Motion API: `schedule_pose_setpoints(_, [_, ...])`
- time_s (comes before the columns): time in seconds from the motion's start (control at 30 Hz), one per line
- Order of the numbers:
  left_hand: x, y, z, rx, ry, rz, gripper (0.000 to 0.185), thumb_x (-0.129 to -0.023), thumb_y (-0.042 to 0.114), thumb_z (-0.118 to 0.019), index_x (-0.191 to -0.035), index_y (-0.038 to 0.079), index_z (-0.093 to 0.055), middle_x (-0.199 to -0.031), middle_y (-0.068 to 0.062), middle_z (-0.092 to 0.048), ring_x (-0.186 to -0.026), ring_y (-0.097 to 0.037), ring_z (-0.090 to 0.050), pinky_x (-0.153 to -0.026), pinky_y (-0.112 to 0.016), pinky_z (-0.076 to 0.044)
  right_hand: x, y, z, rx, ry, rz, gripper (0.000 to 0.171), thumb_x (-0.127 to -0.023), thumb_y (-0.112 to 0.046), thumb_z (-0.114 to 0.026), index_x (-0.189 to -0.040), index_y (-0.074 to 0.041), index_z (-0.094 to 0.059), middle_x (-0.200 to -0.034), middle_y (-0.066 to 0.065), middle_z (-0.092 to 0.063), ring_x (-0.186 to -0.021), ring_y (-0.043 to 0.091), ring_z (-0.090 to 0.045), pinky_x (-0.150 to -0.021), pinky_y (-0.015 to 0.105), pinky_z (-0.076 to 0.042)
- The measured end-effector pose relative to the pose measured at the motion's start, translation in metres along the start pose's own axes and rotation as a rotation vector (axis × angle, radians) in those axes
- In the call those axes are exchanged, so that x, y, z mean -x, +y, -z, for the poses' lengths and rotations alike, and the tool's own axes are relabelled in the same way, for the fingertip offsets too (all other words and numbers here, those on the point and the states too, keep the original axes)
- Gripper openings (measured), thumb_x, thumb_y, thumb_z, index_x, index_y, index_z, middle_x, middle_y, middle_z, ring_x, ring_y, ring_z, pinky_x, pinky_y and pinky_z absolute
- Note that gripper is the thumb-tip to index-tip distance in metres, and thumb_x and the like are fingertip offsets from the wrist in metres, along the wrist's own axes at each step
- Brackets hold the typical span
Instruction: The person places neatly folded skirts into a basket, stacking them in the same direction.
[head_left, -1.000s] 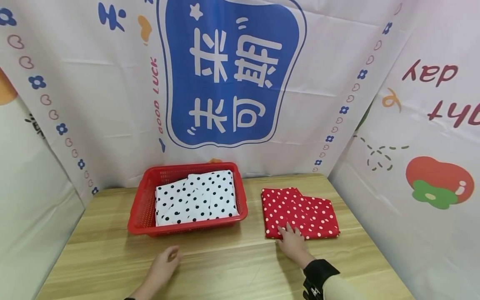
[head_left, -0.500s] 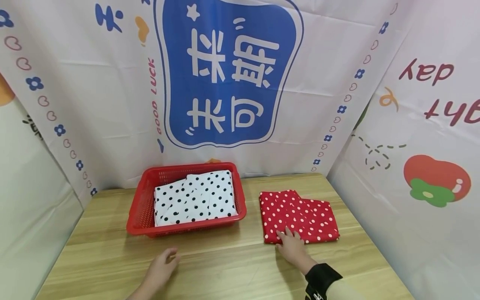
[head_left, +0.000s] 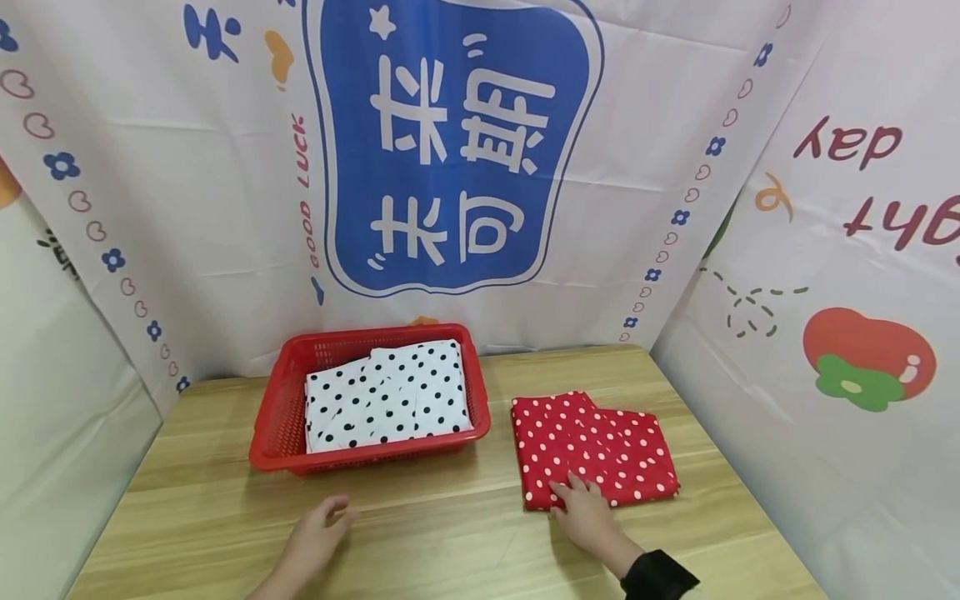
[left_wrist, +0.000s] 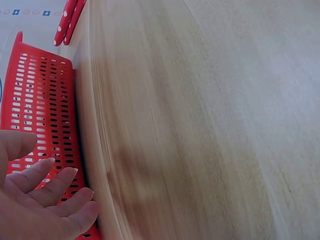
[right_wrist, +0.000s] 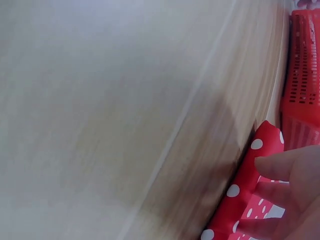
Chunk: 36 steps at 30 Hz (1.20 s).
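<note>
A folded red cloth with white dots (head_left: 596, 450) lies flat on the table to the right. My right hand (head_left: 588, 517) rests its fingers on top of the cloth near its front edge. In the right wrist view the thumb (right_wrist: 275, 166) touches the rounded front fold, and the fingers reach over the top. My left hand (head_left: 315, 533) holds nothing and hovers in front of the red basket (head_left: 375, 455), its fingers loosely bent. Inside the basket sits a folded white cloth with black dots (head_left: 386, 396).
The wood-grain table (head_left: 442, 533) has a white printed curtain (head_left: 247, 208) behind it and more printed cloth (head_left: 847, 467) on both sides. The basket stands near the back edge, a short gap left of the red cloth.
The red cloth has slid toward me across the table, its front edge moving along with my right hand. My left hand has hardly moved. The basket stays put as the head view shifts slightly.
</note>
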<state>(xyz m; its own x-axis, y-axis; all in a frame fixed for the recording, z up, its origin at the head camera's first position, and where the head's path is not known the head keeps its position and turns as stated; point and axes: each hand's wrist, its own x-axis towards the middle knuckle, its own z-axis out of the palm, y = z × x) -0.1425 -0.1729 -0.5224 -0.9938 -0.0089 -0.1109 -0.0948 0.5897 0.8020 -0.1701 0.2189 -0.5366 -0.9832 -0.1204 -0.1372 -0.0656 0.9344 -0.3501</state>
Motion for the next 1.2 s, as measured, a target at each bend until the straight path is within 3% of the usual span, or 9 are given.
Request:
schedule_pose_setpoints(0.2, [0.002,0.002,0.003,0.006,0.001,0.000,0.040,-0.097,0.012,-0.057,-0.122,-0.018,-0.052,-0.123,-0.035,-0.055,-0.115,-0.050,-0.051,-0.096,-0.058,-0.044,0.001,-0.004,0.005,-0.029,0.059,0.025,0.035,-0.088,-0.021,-0.071,-0.120,-0.006,-0.068,-0.120,0.024,-0.059,-0.102,0.040,-0.055,-0.082,0.056,-0.050])
schedule_pose_setpoints(0.3, [0.003,0.003,0.004,0.006,0.007,-0.008,0.039,-0.096,0.011,-0.057,-0.121,-0.018,-0.052,-0.122,-0.035,-0.055,-0.114,-0.050,-0.052,-0.096,-0.058,-0.044,-0.008,0.000,0.006,-0.043,0.149,0.018,0.037,-0.088,-0.021,-0.072,-0.121,-0.005,-0.067,-0.122,0.024,-0.058,-0.105,0.041,-0.055,-0.085,0.056,-0.050])
schedule_pose_setpoints(0.4, [0.004,0.004,0.005,0.008,0.013,-0.014,0.038,-0.096,0.010,-0.057,-0.121,-0.018,-0.052,-0.122,-0.035,-0.056,-0.113,-0.050,-0.053,-0.096,-0.057,-0.044,-0.019,0.007,0.005,-0.020,0.194,0.009,0.044,-0.087,-0.023,-0.073,-0.125,-0.005,-0.064,-0.131,0.029,-0.049,-0.117,0.049,-0.045,-0.092,0.064,-0.043])
schedule_pose_setpoints(0.57, [0.005,0.005,0.005,0.013,0.016,-0.023,0.037,-0.096,0.009,-0.058,-0.120,-0.019,-0.053,-0.121,-0.036,-0.056,-0.113,-0.050,-0.053,-0.096,-0.056,-0.045,-0.030,0.020,0.000,-0.012,0.093,-0.039,0.057,-0.087,-0.029,-0.071,-0.137,-0.006,-0.055,-0.144,0.034,-0.033,-0.129,0.060,-0.025,-0.098,0.076,-0.027])
schedule_pose_setpoints(0.7, [0.005,0.004,0.005,0.010,0.009,-0.017,0.037,-0.096,0.009,-0.057,-0.121,-0.018,-0.053,-0.122,-0.036,-0.055,-0.115,-0.051,-0.051,-0.097,-0.057,-0.043,-0.033,0.025,-0.002,-0.048,0.014,-0.077,0.062,-0.088,-0.032,-0.070,-0.141,-0.006,-0.050,-0.147,0.035,-0.028,-0.130,0.064,-0.018,-0.098,0.079,-0.021])
schedule_pose_setpoints(0.97, [0.003,0.003,0.003,0.020,-0.004,0.010,0.039,-0.097,0.011,-0.057,-0.123,-0.018,-0.052,-0.124,-0.035,-0.054,-0.115,-0.050,-0.051,-0.097,-0.057,-0.044,-0.026,0.025,-0.001,-0.065,-0.031,-0.092,0.063,-0.087,-0.033,-0.071,-0.141,-0.008,-0.050,-0.148,0.034,-0.026,-0.130,0.064,-0.018,-0.098,0.079,-0.020])
schedule_pose_setpoints(1.2, [0.004,0.002,0.002,-0.007,0.010,-0.007,0.036,-0.096,0.011,-0.057,-0.119,-0.018,-0.054,-0.121,-0.035,-0.056,-0.115,-0.051,-0.051,-0.096,-0.058,-0.043,-0.017,0.023,-0.002,-0.060,-0.042,-0.085,0.061,-0.086,-0.034,-0.073,-0.138,-0.008,-0.054,-0.146,0.033,-0.030,-0.128,0.063,-0.023,-0.096,0.078,-0.025])
